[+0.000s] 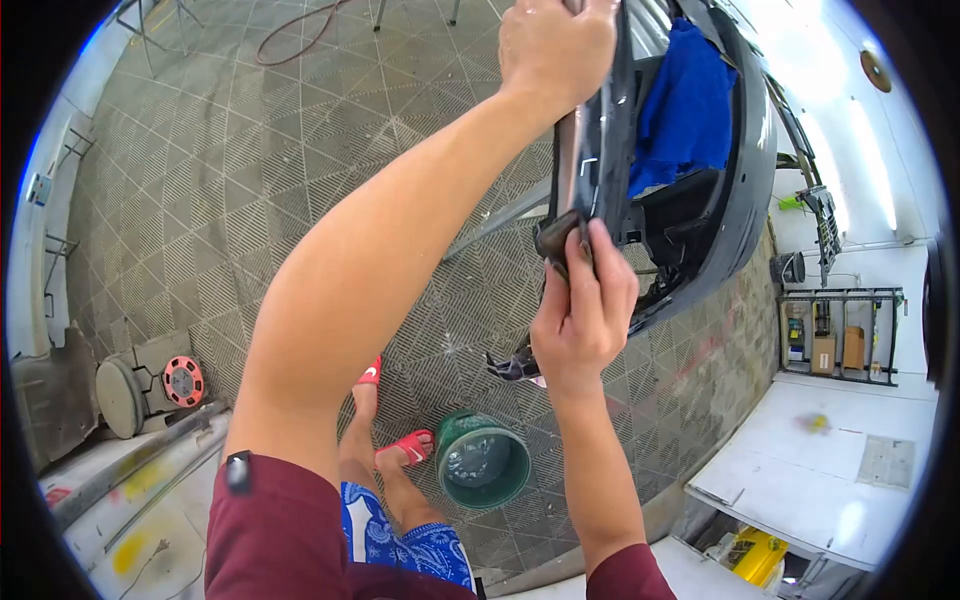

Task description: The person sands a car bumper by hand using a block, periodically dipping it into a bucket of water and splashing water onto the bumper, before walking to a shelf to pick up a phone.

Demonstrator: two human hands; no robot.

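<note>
A dark car bumper (590,160) runs down from the top, its surface glossy and wet-looking. My left hand (555,50) is at the bumper's upper part, closed over its edge, with the fingertips cut off by the frame. Lower down, my right hand (590,300) pinches a dark folded piece of sandpaper (558,236) against the bumper's narrow end. Fingers partly cover that piece. A blue cloth (690,110) hangs over the bumper's inner side.
A green bucket (483,465) with liquid stands on the patterned floor near my feet in red slides (405,450). A rack (840,335) with boxes is at the right, above a white table (830,450). A red hose (290,45) lies at the upper left.
</note>
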